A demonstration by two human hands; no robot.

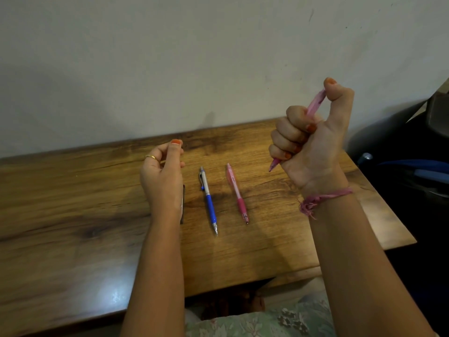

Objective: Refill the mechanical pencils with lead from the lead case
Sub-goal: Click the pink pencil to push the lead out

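Right hand (313, 139) fists a pink pencil (315, 100), thumb on top; left hand (161, 176) fingers loosely curled, empty

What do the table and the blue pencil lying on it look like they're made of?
Table: wood or a wood-look laminate, going by its brown grain and knots; a glare patch near the front edge suggests a smooth, slightly glossy finish. Blue pencil: probably plastic, with a pale barrel, a blue grip that looks rubbery, and a shiny, likely metal tip.

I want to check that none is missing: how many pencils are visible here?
3. A blue pencil and a pink pencil lie on the table; another pink one is in the right hand.
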